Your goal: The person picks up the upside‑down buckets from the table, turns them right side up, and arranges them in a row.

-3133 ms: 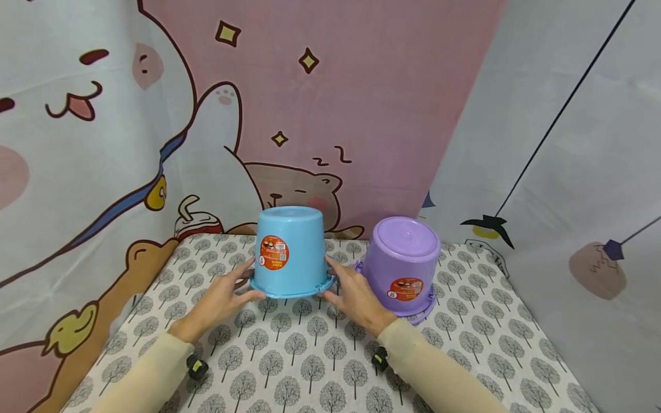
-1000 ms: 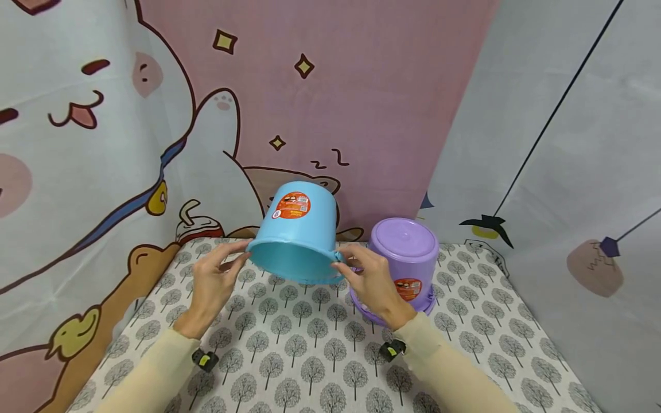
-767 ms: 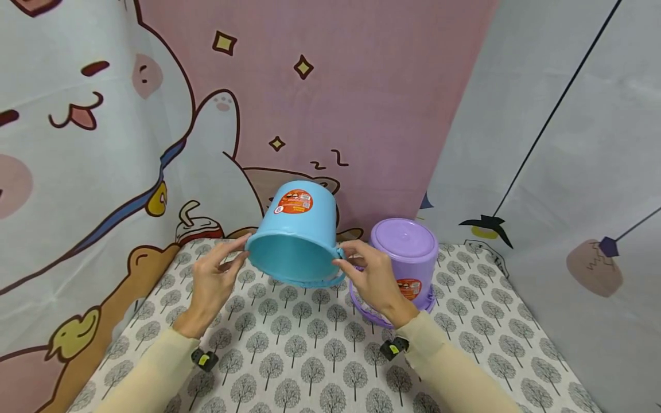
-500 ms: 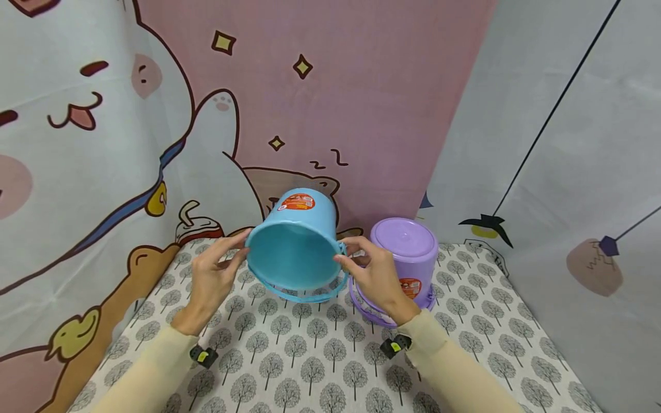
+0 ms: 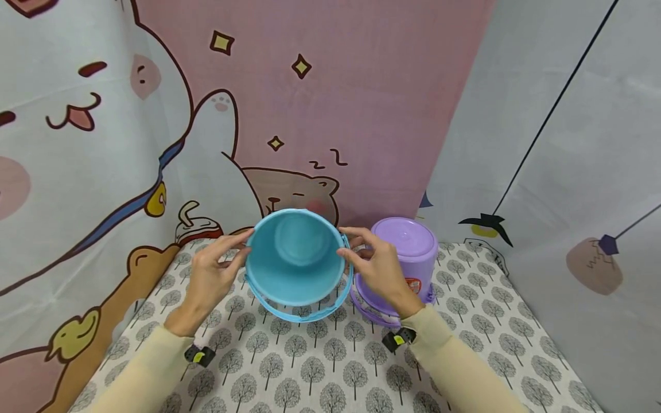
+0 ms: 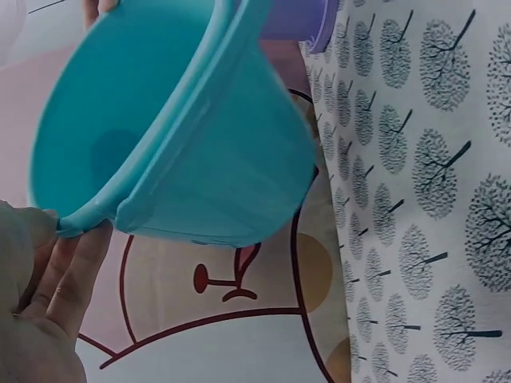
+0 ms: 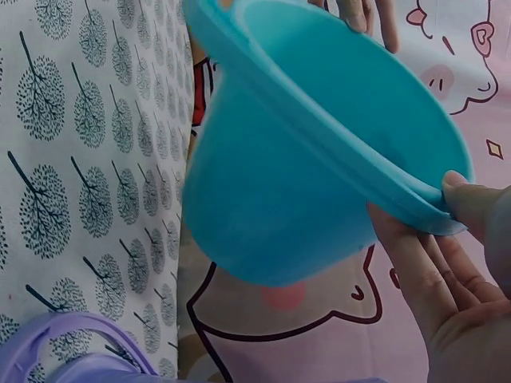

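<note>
Your left hand and right hand held the blue bucket between them, pinching its rim. It had just tipped from upside down to facing you, apparently half righted; just beyond your right hand, the purple bucket stood inverted.

A light-blue plastic bucket with a thick raised rim fills the middle, tilted, its round mouth facing the upper right. The person's right hand pinches the rim at the lower right, thumb on the inner side, fingers against the outside. At the far edge, fingers of the left hand bend over the rim. To the left spreads white cloth printed with dark trees; a curved pale-purple plastic band crosses its lower corner. Behind hangs a pink backdrop with cartoon drawings.
</note>
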Demonstrator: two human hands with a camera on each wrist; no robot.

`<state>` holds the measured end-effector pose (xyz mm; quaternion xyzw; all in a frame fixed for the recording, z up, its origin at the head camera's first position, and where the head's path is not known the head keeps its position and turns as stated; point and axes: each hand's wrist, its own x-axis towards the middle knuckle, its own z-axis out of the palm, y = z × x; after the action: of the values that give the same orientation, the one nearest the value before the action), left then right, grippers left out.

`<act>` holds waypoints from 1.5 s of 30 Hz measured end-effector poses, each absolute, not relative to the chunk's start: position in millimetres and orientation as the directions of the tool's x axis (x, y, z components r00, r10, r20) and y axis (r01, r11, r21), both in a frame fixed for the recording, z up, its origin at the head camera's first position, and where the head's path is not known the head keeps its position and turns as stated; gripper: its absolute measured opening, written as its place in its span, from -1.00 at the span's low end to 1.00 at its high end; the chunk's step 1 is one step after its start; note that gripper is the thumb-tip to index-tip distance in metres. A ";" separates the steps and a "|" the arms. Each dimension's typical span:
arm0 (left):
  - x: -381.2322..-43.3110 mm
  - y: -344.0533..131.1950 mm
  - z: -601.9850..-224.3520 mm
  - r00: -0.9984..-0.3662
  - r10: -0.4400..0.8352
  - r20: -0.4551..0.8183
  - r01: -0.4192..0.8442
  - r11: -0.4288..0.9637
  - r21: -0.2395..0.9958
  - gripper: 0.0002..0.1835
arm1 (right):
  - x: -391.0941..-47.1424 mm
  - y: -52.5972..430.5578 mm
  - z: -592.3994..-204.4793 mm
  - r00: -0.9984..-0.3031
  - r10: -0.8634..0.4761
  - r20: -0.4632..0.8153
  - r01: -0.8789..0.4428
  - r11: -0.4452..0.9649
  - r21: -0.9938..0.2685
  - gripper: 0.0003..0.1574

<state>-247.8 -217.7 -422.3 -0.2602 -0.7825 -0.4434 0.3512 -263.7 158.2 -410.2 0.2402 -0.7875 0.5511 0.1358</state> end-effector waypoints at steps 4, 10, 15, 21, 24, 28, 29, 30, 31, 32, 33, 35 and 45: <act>-245.0 -218.9 -417.3 -0.632 0.107 0.767 0.705 0.490 0.513 -0.46 | -264.8 158.6 -406.6 -0.852 -0.250 0.459 -0.519 0.290 -0.804 -0.38; -244.4 -221.0 -412.2 -0.660 0.117 0.742 0.675 0.526 0.517 -0.50 | -266.4 157.6 -402.5 -0.863 -0.267 0.429 -0.497 0.296 -0.815 -0.40; -244.3 -221.9 -407.7 -0.657 0.111 0.746 0.661 0.560 0.499 -0.57 | -268.5 153.6 -399.2 -0.869 -0.262 0.420 -0.486 0.286 -0.826 -0.45; -246.5 -222.8 -402.4 -0.712 0.087 0.697 0.604 0.582 0.545 -0.63 | -271.7 150.8 -396.5 -0.886 -0.261 0.384 -0.450 0.278 -0.849 -0.43; -248.1 -223.4 -400.8 -0.753 0.060 0.656 0.551 0.603 0.577 -0.65 | -275.5 149.8 -397.3 -0.902 -0.259 0.344 -0.414 0.298 -0.860 -0.42; -249.4 -223.9 -399.3 -0.811 0.034 0.585 0.484 0.600 0.637 -0.65 | -280.5 148.3 -398.6 -0.922 -0.249 0.295 -0.365 0.314 -0.876 -0.41; -249.6 -224.0 -398.7 -0.824 0.032 0.566 0.472 0.590 0.655 -0.65 | -281.5 147.7 -398.7 -0.927 -0.244 0.286 -0.355 0.314 -0.881 -0.41; -249.9 -224.1 -398.3 -0.835 0.031 0.549 0.462 0.581 0.670 -0.65 | -282.3 147.2 -398.8 -0.931 -0.237 0.279 -0.345 0.315 -0.884 -0.42; -250.9 -224.3 -398.2 -0.846 0.030 0.532 0.450 0.573 0.685 -0.64 | -283.2 146.7 -399.0 -0.934 -0.230 0.272 -0.337 0.318 -0.886 -0.42; -251.8 -224.6 -398.0 -0.856 0.030 0.516 0.439 0.568 0.696 -0.64 | -284.4 146.0 -399.2 -0.936 -0.226 0.271 -0.333 0.318 -0.888 -0.43; -252.8 -224.9 -398.1 -0.866 0.029 0.500 0.426 0.566 0.706 -0.64 | -285.7 145.5 -399.6 -0.938 -0.220 0.269 -0.330 0.320 -0.888 -0.43; -255.8 -225.9 -398.8 -0.884 0.024 0.467 0.396 0.571 0.719 -0.64 | -287.3 143.7 -400.1 -0.941 -0.203 0.269 -0.324 0.324 -0.889 -0.46; -271.6 -228.8 -409.8 -0.923 -0.006 0.386 0.300 0.616 0.728 -0.63 | -300.4 133.6 -410.5 -0.948 -0.163 0.273 -0.309 0.270 -0.912 -0.50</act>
<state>-271.6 -228.8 -409.8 -0.0835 -0.8812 -0.4299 0.1781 -300.4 133.6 -410.5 0.1485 -0.7944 0.5857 0.0621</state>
